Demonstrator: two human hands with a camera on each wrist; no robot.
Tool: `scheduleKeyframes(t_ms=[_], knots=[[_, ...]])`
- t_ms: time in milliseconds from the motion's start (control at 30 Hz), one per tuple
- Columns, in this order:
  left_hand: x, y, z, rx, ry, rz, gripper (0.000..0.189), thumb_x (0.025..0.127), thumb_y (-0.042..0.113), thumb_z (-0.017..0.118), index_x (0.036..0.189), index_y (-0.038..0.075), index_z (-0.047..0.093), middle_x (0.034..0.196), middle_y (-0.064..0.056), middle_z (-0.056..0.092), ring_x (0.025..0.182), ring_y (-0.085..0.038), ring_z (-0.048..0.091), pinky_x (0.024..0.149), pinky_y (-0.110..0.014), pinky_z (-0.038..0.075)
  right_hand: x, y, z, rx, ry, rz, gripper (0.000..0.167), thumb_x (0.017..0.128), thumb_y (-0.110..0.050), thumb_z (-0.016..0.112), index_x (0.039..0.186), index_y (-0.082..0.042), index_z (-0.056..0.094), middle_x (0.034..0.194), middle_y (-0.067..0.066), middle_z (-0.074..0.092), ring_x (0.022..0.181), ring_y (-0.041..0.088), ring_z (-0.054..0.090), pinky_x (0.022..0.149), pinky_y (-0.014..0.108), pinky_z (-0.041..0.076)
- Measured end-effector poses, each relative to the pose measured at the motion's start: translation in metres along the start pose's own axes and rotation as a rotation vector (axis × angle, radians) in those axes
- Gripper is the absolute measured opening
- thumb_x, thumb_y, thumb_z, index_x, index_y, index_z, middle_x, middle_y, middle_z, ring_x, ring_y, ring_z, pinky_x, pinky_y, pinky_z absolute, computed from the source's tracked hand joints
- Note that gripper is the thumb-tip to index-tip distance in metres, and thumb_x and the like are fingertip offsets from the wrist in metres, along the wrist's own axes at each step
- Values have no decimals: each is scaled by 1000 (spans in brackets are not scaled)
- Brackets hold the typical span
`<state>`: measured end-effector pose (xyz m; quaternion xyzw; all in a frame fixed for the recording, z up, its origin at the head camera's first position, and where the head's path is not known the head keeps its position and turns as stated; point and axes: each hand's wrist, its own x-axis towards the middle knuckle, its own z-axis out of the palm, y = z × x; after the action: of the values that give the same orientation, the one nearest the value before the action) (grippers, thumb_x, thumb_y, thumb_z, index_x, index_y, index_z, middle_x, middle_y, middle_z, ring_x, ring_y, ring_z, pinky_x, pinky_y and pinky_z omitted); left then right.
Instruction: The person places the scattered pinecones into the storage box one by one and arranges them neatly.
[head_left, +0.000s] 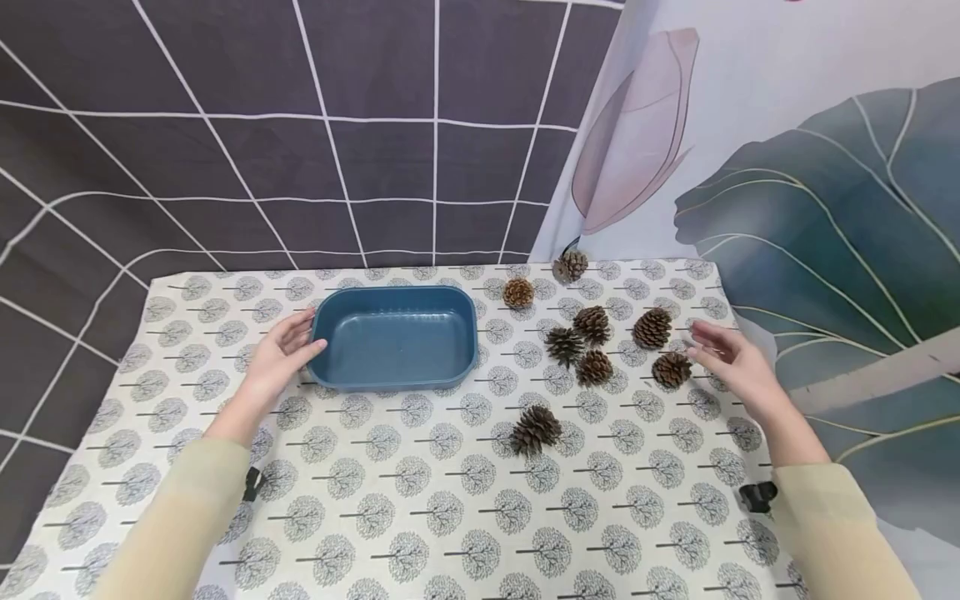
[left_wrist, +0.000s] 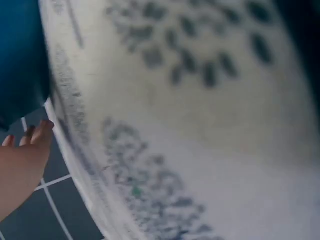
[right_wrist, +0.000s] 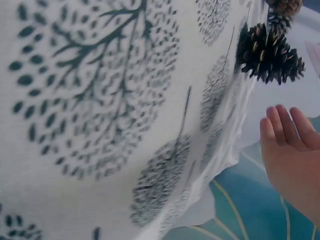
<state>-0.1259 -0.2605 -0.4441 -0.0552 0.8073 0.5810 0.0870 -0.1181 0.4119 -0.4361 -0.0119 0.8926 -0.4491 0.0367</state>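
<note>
Taking 12 o'clock as straight ahead of the person, the blue container point(head_left: 397, 339) sits toward 11 o'clock on the surface point(head_left: 420, 492), whose pale covering is printed with grey trees. The left hand point(head_left: 279, 354) is at the container's 9 o'clock end, its grip spread, with the fingers beside the outer wall and the thumb overlapping the rim in the head view; I cannot tell whether the thumb touches it. The left wrist view shows those fingers fairly straight. The right hand point(head_left: 731, 367) also has its grip spread, the fingers slightly bent and apart from anything, just off the 3 o'clock side of the nearest pine cone point(head_left: 671, 369). A second cone point(head_left: 652, 328) lies just beside that one, at its 11 o'clock. Toward 9 o'clock from this pair is a tight cluster of three cones point(head_left: 594, 367). From the cluster, a lighter brown cone point(head_left: 518, 292) lies at 10 o'clock, a far cone point(head_left: 572, 265) at 12 o'clock by the surface's edge, and a lone cone point(head_left: 536, 430) at 7 o'clock. A dark gridded sheet point(head_left: 375, 158) hangs from 10 to 12 o'clock, and a flower-patterned backdrop point(head_left: 750, 125) fills 1 to 3 o'clock.
</note>
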Motion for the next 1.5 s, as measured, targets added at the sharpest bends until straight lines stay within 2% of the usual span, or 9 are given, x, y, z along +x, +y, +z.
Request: scheduleKeyframes(t_ms=[100,167,300,433,567,767,967,1200,1500], knots=[[2,-3,0,-43,-32,-62,77,106,14,65,168,5,21,172,-25,28,158,-45,32,107,-9,48,0,9,-2,57,-40,21,63,107,-16,64,158,11,36,132,-25,65,109,-23,56,90,-4,44],[3,-5,0,-102,-58,-89,78,106,14,64,169,6,19,174,-25,23,160,-43,29,112,-14,47,1,14,-4,123,-75,33,63,108,-14,63,158,11,34,122,-39,59,108,-23,58,89,-3,45],[5,-10,-3,-271,-96,-74,75,106,10,62,169,8,21,170,-15,35,154,-21,43,116,-14,45,1,20,-4,271,-156,40,63,109,-8,59,158,15,27,124,-36,63,112,-20,61,93,-2,47],[5,-18,-7,-451,-146,12,69,106,2,58,167,6,25,142,13,60,127,4,56,107,-8,49,2,26,-3,366,-217,49,64,109,-5,57,157,20,21,127,-31,64,115,-18,61,95,-2,47],[6,-25,-9,-538,-204,83,68,106,-3,55,166,1,23,135,23,63,127,7,58,107,-8,49,2,29,-3,392,-236,61,59,108,-3,57,159,13,30,128,-30,65,115,-17,61,95,0,48],[7,-33,-11,-562,-269,114,67,107,-3,51,167,8,24,144,23,58,133,5,55,114,-13,44,0,31,-2,421,-273,39,47,106,4,57,152,-7,53,130,-28,68,116,-14,63,95,6,54],[4,-39,-11,-567,-290,108,63,109,1,50,166,18,31,148,26,55,137,8,49,137,-32,17,-2,28,-1,358,-295,24,45,105,4,58,147,-12,60,129,-30,68,113,-12,65,93,6,54],[5,-41,-10,-588,-292,126,60,108,0,50,163,19,36,148,26,55,136,8,50,118,-16,40,-1,24,-2,228,-291,60,45,105,-2,62,149,5,52,124,-35,65,110,-14,64,91,6,54],[7,-41,-10,-591,-294,104,58,108,1,51,161,21,37,146,26,55,136,9,50,136,-29,19,1,23,-3,240,-240,117,31,105,-6,64,135,-13,68,116,-35,68,107,-15,63,89,6,55]])
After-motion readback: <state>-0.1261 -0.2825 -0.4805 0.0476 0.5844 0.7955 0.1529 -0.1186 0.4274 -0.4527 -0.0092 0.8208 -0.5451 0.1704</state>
